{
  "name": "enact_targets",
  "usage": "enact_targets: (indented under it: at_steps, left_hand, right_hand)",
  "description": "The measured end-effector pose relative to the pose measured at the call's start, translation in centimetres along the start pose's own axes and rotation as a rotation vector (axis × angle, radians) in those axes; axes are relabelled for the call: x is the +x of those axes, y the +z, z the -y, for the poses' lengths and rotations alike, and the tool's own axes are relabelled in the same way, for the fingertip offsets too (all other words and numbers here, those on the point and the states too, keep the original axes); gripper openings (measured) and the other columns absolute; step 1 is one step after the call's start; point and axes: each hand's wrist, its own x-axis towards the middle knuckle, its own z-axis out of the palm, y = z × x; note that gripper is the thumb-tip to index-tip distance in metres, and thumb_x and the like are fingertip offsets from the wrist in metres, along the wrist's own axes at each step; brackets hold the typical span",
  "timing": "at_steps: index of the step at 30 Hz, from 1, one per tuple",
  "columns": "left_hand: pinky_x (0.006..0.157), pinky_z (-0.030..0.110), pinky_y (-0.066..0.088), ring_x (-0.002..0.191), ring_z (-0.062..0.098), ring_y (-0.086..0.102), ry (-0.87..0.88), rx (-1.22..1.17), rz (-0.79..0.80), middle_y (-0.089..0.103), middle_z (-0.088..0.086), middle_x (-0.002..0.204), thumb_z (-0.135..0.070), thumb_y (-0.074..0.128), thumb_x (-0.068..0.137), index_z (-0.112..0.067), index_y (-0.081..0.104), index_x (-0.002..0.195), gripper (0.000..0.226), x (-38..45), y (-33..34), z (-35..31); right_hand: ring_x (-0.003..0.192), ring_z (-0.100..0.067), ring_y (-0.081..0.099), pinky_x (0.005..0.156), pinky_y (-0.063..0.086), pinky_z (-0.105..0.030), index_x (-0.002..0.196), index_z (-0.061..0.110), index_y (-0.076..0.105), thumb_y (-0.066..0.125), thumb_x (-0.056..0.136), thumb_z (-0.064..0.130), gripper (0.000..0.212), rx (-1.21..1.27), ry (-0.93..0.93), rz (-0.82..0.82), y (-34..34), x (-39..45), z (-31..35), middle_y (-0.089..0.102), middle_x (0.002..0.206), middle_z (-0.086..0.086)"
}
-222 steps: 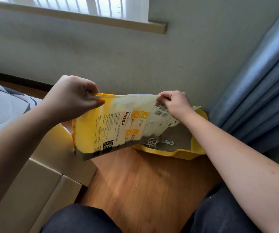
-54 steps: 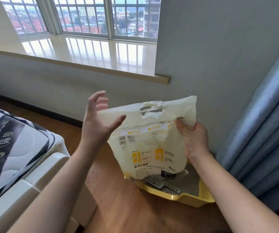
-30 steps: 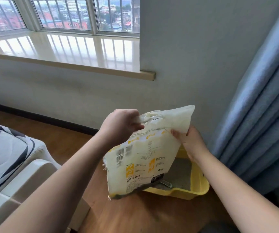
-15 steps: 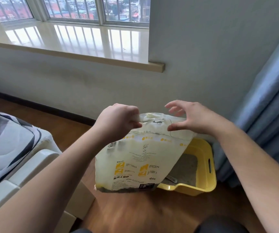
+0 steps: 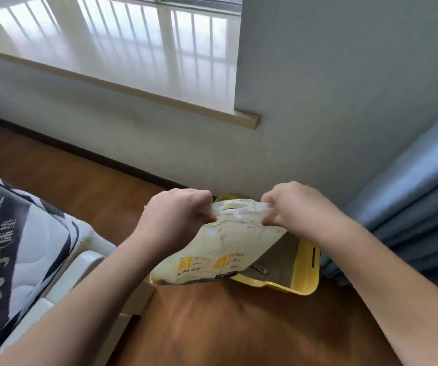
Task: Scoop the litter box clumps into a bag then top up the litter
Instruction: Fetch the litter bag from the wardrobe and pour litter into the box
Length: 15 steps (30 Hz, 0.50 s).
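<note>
Left hand (image 5: pixel 177 216) and right hand (image 5: pixel 295 208) are pinching the litter bag (image 5: pixel 221 249) top, fingers curled tight. Bag hanging below them, over the litter box (image 5: pixel 305 273). Likely top-up step; next calls for pulling the mouth open.

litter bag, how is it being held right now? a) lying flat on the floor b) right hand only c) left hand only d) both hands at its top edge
d: the left hand and the right hand each pinch the top edge of the litter bag, which hangs in front of the yellow litter box.
</note>
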Motion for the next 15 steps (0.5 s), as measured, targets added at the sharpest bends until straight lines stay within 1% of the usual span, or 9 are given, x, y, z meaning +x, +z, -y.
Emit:
enact_targets:
  at_steps: [2, 4, 6, 9, 12, 15]
  left_hand:
    - [0.047, 0.028, 0.036, 0.055, 0.017, 0.042, -0.013, -0.010, 0.003, 0.049, -0.011, 0.061, -0.035, 0.074, 0.079, -0.022, 0.050, 0.068, 0.029, 0.4, -3.2, -1.0]
    - [0.046, 0.027, 0.032, 0.054, 0.017, 0.041, -0.026, -0.023, -0.001, 0.047, -0.012, 0.060, -0.032, 0.075, 0.078, -0.022, 0.047, 0.067, 0.032, 0.8, -6.7, -2.0]
    - [0.047, 0.027, 0.029, 0.054, 0.019, 0.041, -0.042, -0.028, 0.003, 0.044, -0.012, 0.060, -0.032, 0.075, 0.078, -0.023, 0.045, 0.068, 0.033, 1.1, -10.5, -3.1]
    - [0.045, 0.026, 0.027, 0.051, 0.020, 0.044, -0.057, -0.017, 0.000, 0.045, -0.010, 0.059, -0.030, 0.075, 0.078, -0.019, 0.048, 0.068, 0.031, 1.5, -16.4, -4.6]
    - [0.041, 0.025, 0.024, 0.048, 0.019, 0.043, -0.063, 0.012, -0.024, 0.049, -0.008, 0.057, -0.027, 0.077, 0.076, -0.018, 0.048, 0.066, 0.031, 1.6, -22.2, -5.7]
    - [0.041, 0.027, 0.033, 0.050, 0.018, 0.046, -0.091, 0.031, -0.035, 0.052, -0.007, 0.059, -0.031, 0.073, 0.079, -0.018, 0.052, 0.069, 0.027, 0.6, -27.5, -6.3]
  right_hand:
    - [0.091, -0.021, 0.058, 0.072, 0.047, -0.033, 0.098, 0.029, 0.061, 0.059, 0.090, 0.040, 0.014, 0.030, -0.037, -0.070, -2.7, -1.6, 0.2, 0.061, 0.096, 0.003]
    - [0.090, -0.023, 0.059, 0.070, 0.047, -0.033, 0.099, 0.028, 0.061, 0.056, 0.092, 0.038, 0.013, 0.071, -0.075, -0.153, -5.5, -3.4, 0.6, 0.063, 0.092, 0.001]
    - [0.089, -0.025, 0.059, 0.065, 0.041, -0.030, 0.100, 0.029, 0.060, 0.053, 0.094, 0.039, 0.014, 0.087, -0.128, -0.206, -8.5, -5.2, 1.2, 0.064, 0.090, 0.001]
    - [0.085, -0.025, 0.059, 0.061, 0.032, -0.029, 0.102, 0.032, 0.064, 0.049, 0.096, 0.036, 0.016, 0.076, -0.176, -0.303, -13.1, -7.8, 2.5, 0.067, 0.089, 0.003]
    - [0.071, -0.026, 0.062, 0.054, 0.034, -0.028, 0.091, 0.030, 0.070, 0.059, 0.090, 0.027, 0.011, 0.108, -0.219, -0.432, -17.1, -10.2, 3.6, 0.068, 0.077, 0.004]
    - [0.060, -0.025, 0.060, 0.050, 0.041, -0.029, 0.082, 0.027, 0.069, 0.066, 0.084, 0.023, 0.006, 0.090, -0.230, -0.485, -20.8, -12.8, 5.5, 0.066, 0.067, 0.004]
